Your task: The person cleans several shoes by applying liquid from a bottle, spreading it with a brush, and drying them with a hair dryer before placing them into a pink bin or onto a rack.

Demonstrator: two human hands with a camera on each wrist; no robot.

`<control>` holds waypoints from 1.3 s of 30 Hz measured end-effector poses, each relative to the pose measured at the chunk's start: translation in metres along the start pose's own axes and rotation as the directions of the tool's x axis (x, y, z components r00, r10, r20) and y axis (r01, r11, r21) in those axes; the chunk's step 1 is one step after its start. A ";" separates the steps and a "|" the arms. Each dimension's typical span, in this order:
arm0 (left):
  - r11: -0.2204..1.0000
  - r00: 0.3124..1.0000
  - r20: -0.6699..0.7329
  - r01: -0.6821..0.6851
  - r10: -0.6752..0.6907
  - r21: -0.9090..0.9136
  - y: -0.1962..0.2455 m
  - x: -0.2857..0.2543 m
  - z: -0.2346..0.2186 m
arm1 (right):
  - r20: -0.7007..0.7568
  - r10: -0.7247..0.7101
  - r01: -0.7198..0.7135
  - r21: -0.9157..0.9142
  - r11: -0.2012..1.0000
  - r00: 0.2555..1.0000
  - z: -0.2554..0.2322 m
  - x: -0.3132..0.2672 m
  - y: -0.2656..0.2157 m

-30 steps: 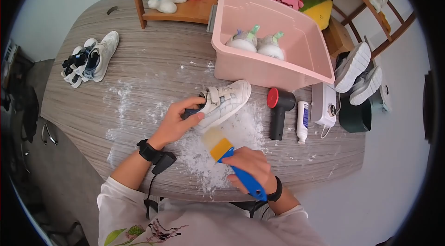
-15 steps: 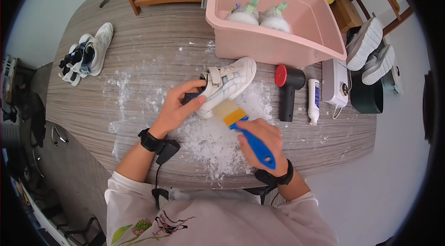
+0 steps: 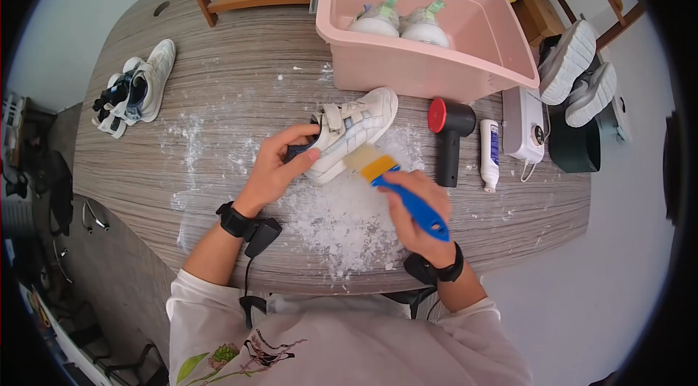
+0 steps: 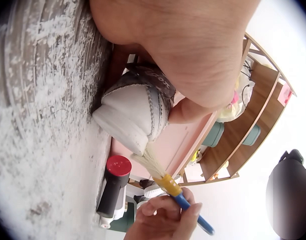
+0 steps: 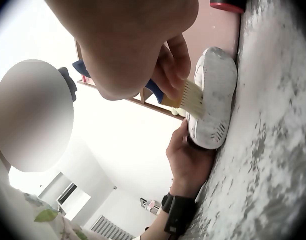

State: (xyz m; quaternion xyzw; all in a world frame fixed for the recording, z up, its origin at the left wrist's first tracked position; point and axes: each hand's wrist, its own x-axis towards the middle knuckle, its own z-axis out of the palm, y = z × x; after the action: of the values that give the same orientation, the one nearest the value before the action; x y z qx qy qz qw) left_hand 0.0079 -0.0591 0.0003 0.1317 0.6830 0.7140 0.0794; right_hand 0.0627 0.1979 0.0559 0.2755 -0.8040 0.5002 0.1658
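My left hand [image 3: 278,166] grips a white velcro-strap sneaker [image 3: 356,124] at its dark-lined heel opening, thumb on the near side. The toe points away to the right. My right hand [image 3: 435,199] holds a flat brush [image 3: 379,168] by its blue handle; it has a yellow band and pale bristles. In the head view the bristles meet the near side of the sole. The left wrist view shows the bristle tips at the edge of the sneaker's sole [image 4: 120,129]. From the right wrist the bristles [image 5: 193,100] overlap the white sole.
White powder [image 3: 342,230] is scattered over the wooden table. Behind the sneaker stands a pink bin [image 3: 414,70] with a pair of shoes inside. A black device with a red end [image 3: 449,142], a white bottle [image 3: 490,157] and a white appliance [image 3: 522,124] are at right; more shoes [image 3: 149,88] sit far left.
The brush and right hand have moved forward and right along the sneaker's side, from near the heel towards mid-sole. My left hand keeps its grip. The head view has tilted lower.
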 end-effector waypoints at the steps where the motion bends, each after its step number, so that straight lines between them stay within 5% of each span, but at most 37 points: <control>1: 1.000 1.000 0.004 0.002 -0.002 0.003 -0.001 0.000 0.000 | -0.080 0.041 -0.044 -0.040 0.998 0.996 -0.003 -0.001 0.002; 3: 1.000 1.000 0.009 0.002 -0.002 0.005 -0.001 0.000 0.000 | -0.086 0.072 -0.077 -0.057 0.995 0.994 -0.005 -0.003 0.002; 7: 1.000 1.000 0.007 0.007 -0.007 -0.003 0.000 0.000 -0.001 | 0.009 -0.090 0.090 0.052 0.995 0.996 0.007 -0.004 -0.006; 10: 1.000 1.000 0.002 0.008 -0.008 0.001 0.001 0.000 0.000 | 0.172 -0.126 0.096 0.170 0.981 0.977 0.019 -0.008 -0.016; 14: 1.000 1.000 0.009 0.003 -0.003 0.003 0.004 0.000 0.000 | 0.142 -0.061 0.047 0.099 0.994 0.988 0.011 -0.007 -0.007; 16: 1.000 1.000 0.006 -0.011 0.011 0.013 0.000 0.000 0.000 | 0.007 0.108 -0.108 0.011 0.994 0.994 0.003 -0.007 -0.005; 20: 1.000 1.000 0.014 0.022 -0.022 -0.005 0.001 0.000 0.001 | -0.029 0.099 -0.099 -0.010 0.995 0.995 0.001 -0.008 -0.004; 25: 0.999 0.999 0.022 0.024 -0.025 0.020 0.001 -0.001 -0.002 | 0.137 -0.140 0.124 0.118 0.985 0.981 0.021 -0.009 -0.017; 33: 0.999 1.000 0.020 -0.004 0.004 0.045 -0.005 0.000 -0.002 | -0.098 0.066 -0.066 0.011 0.998 0.993 0.001 -0.007 0.004; 39: 0.998 0.999 0.010 -0.031 0.031 0.050 -0.009 0.000 -0.002 | 0.095 -0.058 0.041 0.173 0.984 0.994 0.012 -0.008 -0.008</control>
State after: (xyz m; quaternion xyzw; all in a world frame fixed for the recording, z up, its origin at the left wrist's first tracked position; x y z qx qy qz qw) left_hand 0.0066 -0.0603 -0.0084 0.1476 0.6982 0.6972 0.0683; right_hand 0.0739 0.1863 0.0514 0.3333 -0.7582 0.5488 0.1136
